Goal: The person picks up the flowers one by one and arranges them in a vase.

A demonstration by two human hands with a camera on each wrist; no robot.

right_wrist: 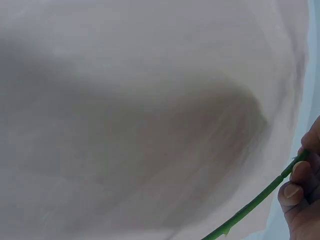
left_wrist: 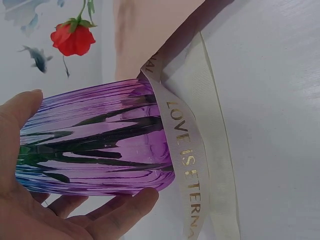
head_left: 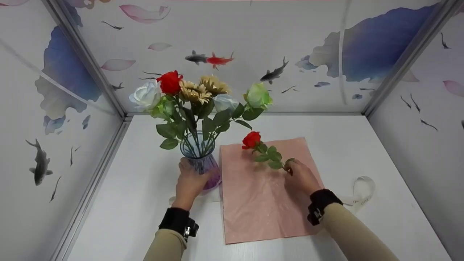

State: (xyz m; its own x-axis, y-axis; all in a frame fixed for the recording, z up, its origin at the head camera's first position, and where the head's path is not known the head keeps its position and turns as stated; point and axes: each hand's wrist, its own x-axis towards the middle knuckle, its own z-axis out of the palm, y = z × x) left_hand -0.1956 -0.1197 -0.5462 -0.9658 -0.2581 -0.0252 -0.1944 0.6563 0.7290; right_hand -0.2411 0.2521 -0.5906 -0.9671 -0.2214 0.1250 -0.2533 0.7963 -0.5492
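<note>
Nearest to us, our two sleeved forearms reach out over the white worktop [head_left: 145, 203], each with a black strap at the wrist. Our left hand [head_left: 189, 183] has its grip curled round the lower body of the purple ribbed glass vase [head_left: 203, 163]; in the left wrist view the thumb lies along one side and the fingers [left_wrist: 120, 212] wrap under the other. A cream ribbon [left_wrist: 187, 165] printed with gold letters lies on the worktop against the base of the vase, and its other end loops out to the right of our right forearm.

Our right hand [head_left: 301, 177] rests on the pink wrapping sheet [head_left: 261, 203], which lies flat just right of the vase. Its grip pinches the green stem of a single red rose [head_left: 251, 139]; the right wrist view shows the stem between the fingertips [right_wrist: 295, 187]. The rose slants up and left over the sheet, its bloom near the far left corner.

Farther on, the vase holds a bouquet [head_left: 197, 96]: white, red, tan and pale green blooms above dark leaves. Behind stand walls with painted fish and lotus leaves.
</note>
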